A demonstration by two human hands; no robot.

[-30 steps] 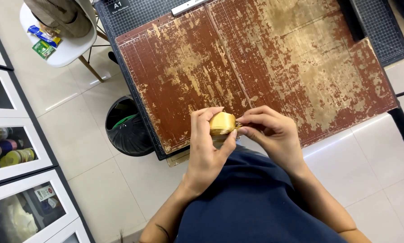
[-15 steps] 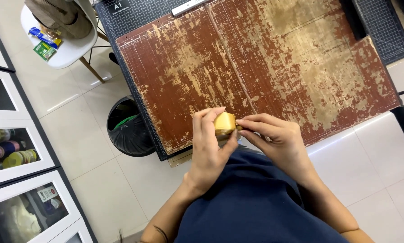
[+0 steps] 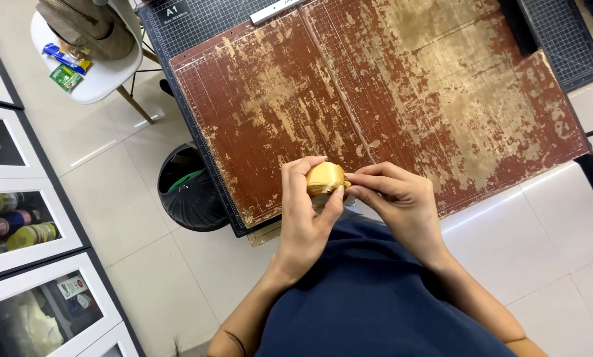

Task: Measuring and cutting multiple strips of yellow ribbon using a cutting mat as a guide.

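A small roll of gold ribbon [image 3: 325, 178] sits between my two hands at the near edge of a worn red-brown cutting mat [image 3: 375, 99]. My left hand [image 3: 304, 215] wraps its thumb and fingers around the roll and holds it. My right hand [image 3: 395, 198] pinches at the roll's right side with its fingertips; whether it has a loose end between them is hidden. Both hands hover just over the mat's near edge, above my dark blue shirt.
A black waste bin [image 3: 190, 192] stands on the tiled floor left of the table. A white chair [image 3: 88, 63] with a bag and small packets is at the top left. Glass-front cabinets [image 3: 19, 218] line the left side. A white ruler [image 3: 280, 9] lies at the mat's far edge.
Both hands with the roll have shifted very slightly; the grip looks the same.
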